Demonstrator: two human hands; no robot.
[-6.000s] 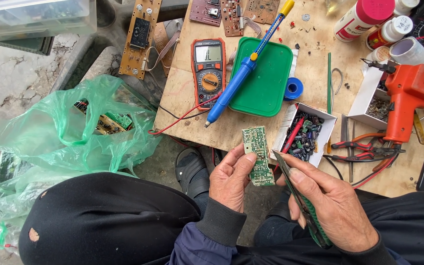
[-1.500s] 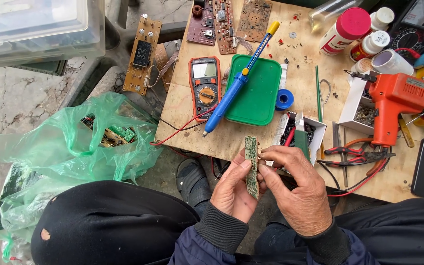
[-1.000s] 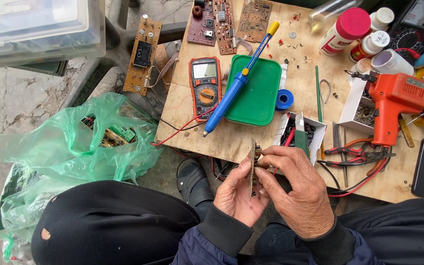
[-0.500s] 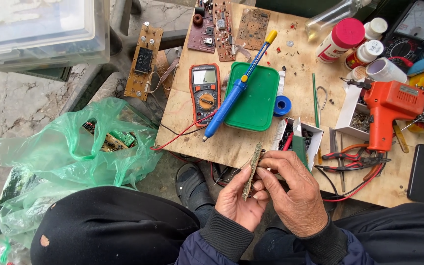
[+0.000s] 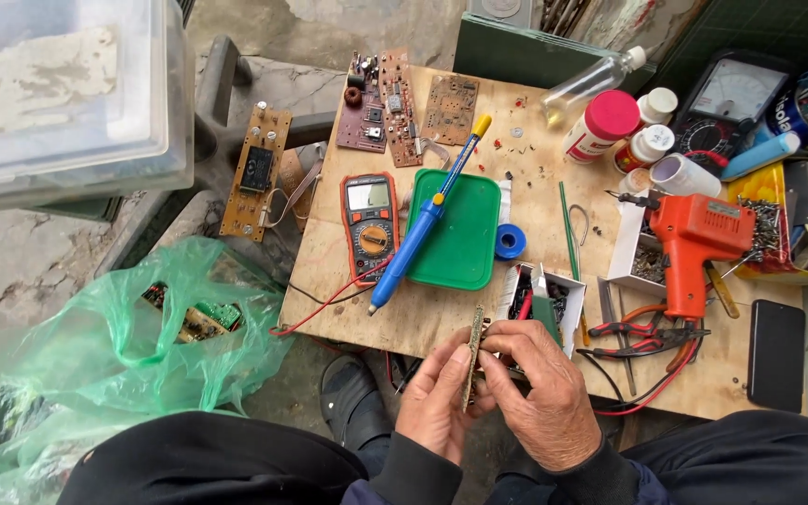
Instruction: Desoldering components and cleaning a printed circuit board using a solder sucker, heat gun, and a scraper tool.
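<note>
At six o'clock, below the bench point(image 5: 441, 327) edge, a circuit board point(image 5: 472, 357) is held edge-on, long axis twelve-to-six, pinched between closed left hand point(image 5: 437, 402) and right hand point(image 5: 540, 402).

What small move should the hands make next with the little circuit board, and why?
Probably turn the circuit board flat toward the camera again. It is now held edge-on between the left hand and the right hand, so neither face shows and its parts cannot be read. The board hangs in front of the table edge, with free room around it to rotate.
</note>
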